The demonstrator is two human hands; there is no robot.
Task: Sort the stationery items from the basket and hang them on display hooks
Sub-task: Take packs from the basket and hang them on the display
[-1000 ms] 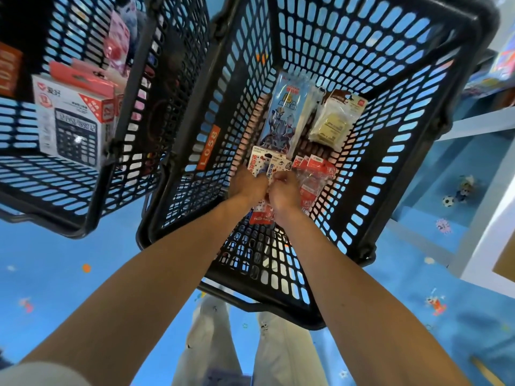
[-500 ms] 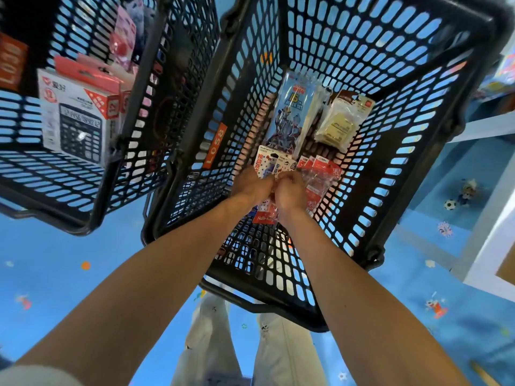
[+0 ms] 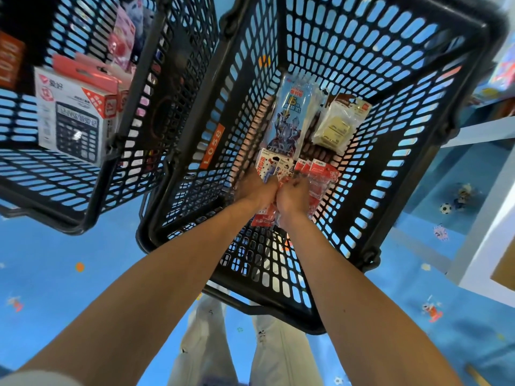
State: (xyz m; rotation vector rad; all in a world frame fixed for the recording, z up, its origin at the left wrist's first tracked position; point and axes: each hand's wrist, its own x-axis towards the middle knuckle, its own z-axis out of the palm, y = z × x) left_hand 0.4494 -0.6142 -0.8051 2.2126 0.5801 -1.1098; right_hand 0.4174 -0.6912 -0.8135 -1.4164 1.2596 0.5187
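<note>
Both my arms reach down into a black plastic basket [image 3: 412, 151]. My left hand [image 3: 255, 189] and my right hand [image 3: 294, 196] are side by side at its bottom, fingers curled round a bunch of white-and-red carded packs [image 3: 274, 165] with red bows printed on them. Red-topped clear packs [image 3: 320, 174] lie just right of my right hand. Further in lie a blue ruler set pack [image 3: 292, 118] and a clear bag of yellow items [image 3: 338, 123].
A second black basket [image 3: 83, 196] stands to the left, holding a boxed calculator [image 3: 72, 118] and pink packs [image 3: 122, 43]. The floor is blue with small printed figures. A white shelf unit [image 3: 487, 240] rises at the right.
My hands stay together on the carded packs at the basket's bottom. The view has drifted slightly; the packs have not visibly left the basket.
</note>
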